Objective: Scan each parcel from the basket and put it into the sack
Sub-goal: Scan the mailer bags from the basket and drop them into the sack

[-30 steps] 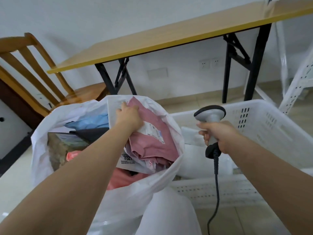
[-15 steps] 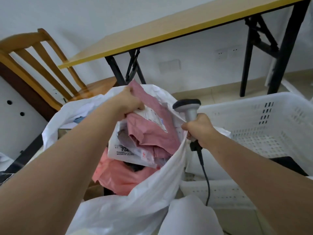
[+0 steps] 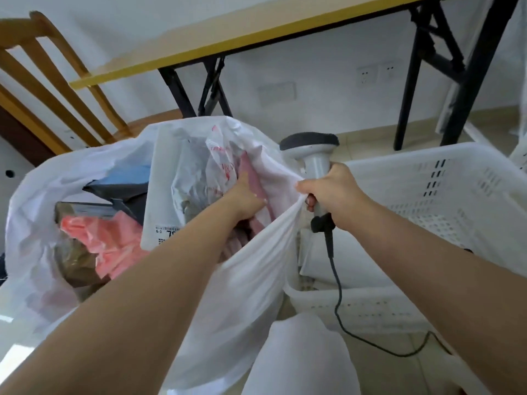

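Note:
The white sack (image 3: 242,280) stands open at the left, stuffed with several parcels. My left hand (image 3: 246,195) is down inside its right side and grips a pink parcel (image 3: 252,178), pressed against the sack's wall. My right hand (image 3: 332,192) holds the grey barcode scanner (image 3: 312,155) by its handle and also pinches the sack's rim between fingers and handle. The scanner's black cable (image 3: 338,297) hangs to the floor. The white plastic basket (image 3: 445,178) stands at the right, with a white parcel (image 3: 342,260) lying in it.
In the sack are a white labelled parcel (image 3: 164,192), a salmon-pink bag (image 3: 114,246), a brown box (image 3: 77,260) and a dark parcel (image 3: 122,192). A wooden chair (image 3: 57,81) and a folding table (image 3: 256,29) stand behind. My white-clad knee (image 3: 299,357) is below.
My left hand has pushed the pink parcel down from the sack's mouth into its right side. My right hand, still holding the scanner, has caught the sack's rim and pulls it rightward.

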Demonstrator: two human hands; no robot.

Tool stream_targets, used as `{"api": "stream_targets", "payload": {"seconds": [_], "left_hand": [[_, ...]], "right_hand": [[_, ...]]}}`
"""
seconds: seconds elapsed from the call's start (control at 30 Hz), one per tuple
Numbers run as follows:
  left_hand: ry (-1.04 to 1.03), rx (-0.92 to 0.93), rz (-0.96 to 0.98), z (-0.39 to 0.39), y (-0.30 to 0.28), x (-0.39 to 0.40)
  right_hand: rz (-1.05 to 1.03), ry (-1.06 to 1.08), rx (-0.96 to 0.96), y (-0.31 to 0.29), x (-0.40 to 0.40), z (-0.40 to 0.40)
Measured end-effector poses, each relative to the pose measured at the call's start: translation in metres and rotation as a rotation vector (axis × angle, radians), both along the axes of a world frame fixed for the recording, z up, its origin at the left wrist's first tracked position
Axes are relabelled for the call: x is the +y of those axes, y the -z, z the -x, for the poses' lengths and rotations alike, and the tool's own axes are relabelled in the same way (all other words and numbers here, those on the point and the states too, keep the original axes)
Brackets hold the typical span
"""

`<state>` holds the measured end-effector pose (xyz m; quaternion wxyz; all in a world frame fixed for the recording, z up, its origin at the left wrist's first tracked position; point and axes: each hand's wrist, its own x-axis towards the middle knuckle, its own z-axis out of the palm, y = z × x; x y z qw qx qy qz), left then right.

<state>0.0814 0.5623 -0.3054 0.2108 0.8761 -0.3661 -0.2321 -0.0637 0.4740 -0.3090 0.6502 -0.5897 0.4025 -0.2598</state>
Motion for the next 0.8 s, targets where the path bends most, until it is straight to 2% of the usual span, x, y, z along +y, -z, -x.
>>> {"api": "stream_targets", "payload": {"seconds": [0.07, 0.17, 0.33, 0.43, 0.53, 0.6, 0.8], "left_hand": [[0.025, 0.006, -0.002, 0.006, -0.003, -0.013], [-0.083, 0.044, 0.032, 0.012, -0.003, -0.023], [-0.190, -0.111, 0.415, 0.030, -0.026, -0.053], [-0.107, -0.109, 0.550, 0.062, -0.034, -0.089], [0.076, -0.078, 0.522, 0.106, -0.020, -0.131], [0.138, -0.032, 0.428, 0.126, 0.007, -0.155], [0.018, 0.173, 0.064, 0.118, 0.142, -0.185]], "right_hand": [[-0.047, -0.002, -0.024, 0.005, -0.006, 0.008], [-0.079, 0.039, -0.048, 0.011, -0.019, 0.027], [-0.174, 0.128, -0.088, 0.024, -0.045, 0.070], [-0.231, 0.204, -0.093, 0.037, -0.068, 0.096], [-0.292, 0.269, -0.091, 0.055, -0.089, 0.119], [-0.327, 0.305, -0.072, 0.071, -0.102, 0.131], [-0.481, 0.306, 0.063, 0.137, -0.145, 0.140]]}}
